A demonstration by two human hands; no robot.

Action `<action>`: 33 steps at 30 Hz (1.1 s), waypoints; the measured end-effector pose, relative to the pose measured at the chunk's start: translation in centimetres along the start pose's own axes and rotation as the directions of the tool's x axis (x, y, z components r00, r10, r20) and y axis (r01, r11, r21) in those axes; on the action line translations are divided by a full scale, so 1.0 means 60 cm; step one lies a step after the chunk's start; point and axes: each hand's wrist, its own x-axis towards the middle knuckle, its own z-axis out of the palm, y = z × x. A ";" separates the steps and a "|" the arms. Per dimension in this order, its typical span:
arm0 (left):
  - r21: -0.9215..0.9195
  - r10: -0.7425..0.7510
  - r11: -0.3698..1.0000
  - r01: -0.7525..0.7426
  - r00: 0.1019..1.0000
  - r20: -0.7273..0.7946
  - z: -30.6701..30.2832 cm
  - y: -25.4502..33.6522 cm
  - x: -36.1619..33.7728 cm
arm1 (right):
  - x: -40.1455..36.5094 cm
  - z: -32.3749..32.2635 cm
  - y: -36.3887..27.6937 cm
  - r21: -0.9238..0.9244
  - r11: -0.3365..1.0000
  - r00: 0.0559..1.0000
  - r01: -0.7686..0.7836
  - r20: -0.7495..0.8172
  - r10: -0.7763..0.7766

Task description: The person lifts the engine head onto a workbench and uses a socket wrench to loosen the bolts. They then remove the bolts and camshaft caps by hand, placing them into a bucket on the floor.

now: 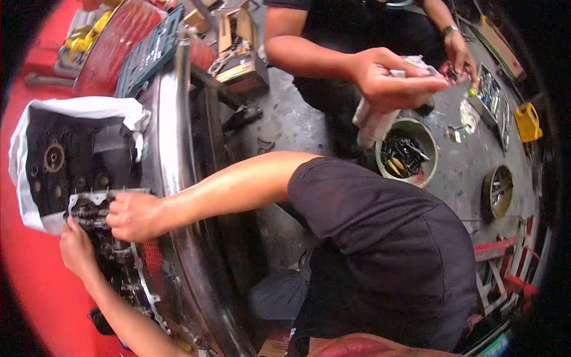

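Note:
A metal cylinder head with shafts and caps lies at the left, beside a dark engine block partly wrapped in a white plastic bag. My right hand is closed over the head's inner side, fingers curled down; what they grip is hidden. At the head's near-left corner, my left hand grips the edge with the thumb on top. More of the metal assembly, with a scalloped flange, runs down below both hands.
Across from me, a co-worker's hand holds a white rag; their other hand fingers a small part. A bucket of parts, a round tin, a tool tray and a yellow jug stand on the floor. A chrome bumper curves beside me.

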 end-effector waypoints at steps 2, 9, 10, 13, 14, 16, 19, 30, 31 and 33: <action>-0.009 0.020 1.000 -0.020 0.999 -0.030 0.010 -0.006 -0.002 | 0.009 0.013 -0.007 -0.039 0.999 1.000 0.005 -0.009 -0.005; 0.092 -0.076 0.993 0.072 0.996 0.039 -0.014 0.024 -0.006 | -0.002 0.018 -0.004 0.004 0.992 0.991 0.124 -0.055 -0.123; 0.001 0.051 0.999 -0.051 0.997 -0.062 0.006 0.009 0.005 | -0.001 0.016 -0.003 0.014 0.996 0.993 0.094 -0.067 -0.092; -0.230 0.243 0.930 -0.287 0.949 -0.202 0.052 -0.034 0.025 | 0.000 0.013 -0.008 -0.015 1.000 0.999 0.000 -0.052 -0.001; -0.208 0.197 0.950 -0.235 0.962 -0.188 0.038 -0.018 0.018 | -0.002 0.028 -0.011 -0.018 1.000 0.999 0.008 -0.041 -0.009; -0.161 0.107 0.978 -0.134 0.980 -0.166 0.011 0.010 0.002 | -0.001 0.048 -0.012 -0.022 0.999 0.999 0.036 -0.032 -0.036; -0.134 0.054 0.988 -0.072 0.989 -0.135 -0.008 0.031 -0.014 | -0.004 0.046 -0.005 -0.007 0.993 0.992 0.117 -0.053 -0.118; -0.009 0.015 1.000 -0.016 0.997 -0.075 0.010 0.015 0.004 | 0.001 0.037 -0.016 -0.082 0.997 0.999 0.006 0.047 -0.002; -0.077 0.073 0.994 -0.083 0.990 -0.124 0.034 -0.004 0.012 | 0.000 0.033 -0.016 -0.086 0.996 0.999 0.038 0.016 -0.037; -0.176 0.259 0.938 -0.299 0.941 -0.220 0.084 -0.053 0.040 | 0.000 0.023 -0.014 -0.083 0.991 0.993 0.106 -0.042 -0.110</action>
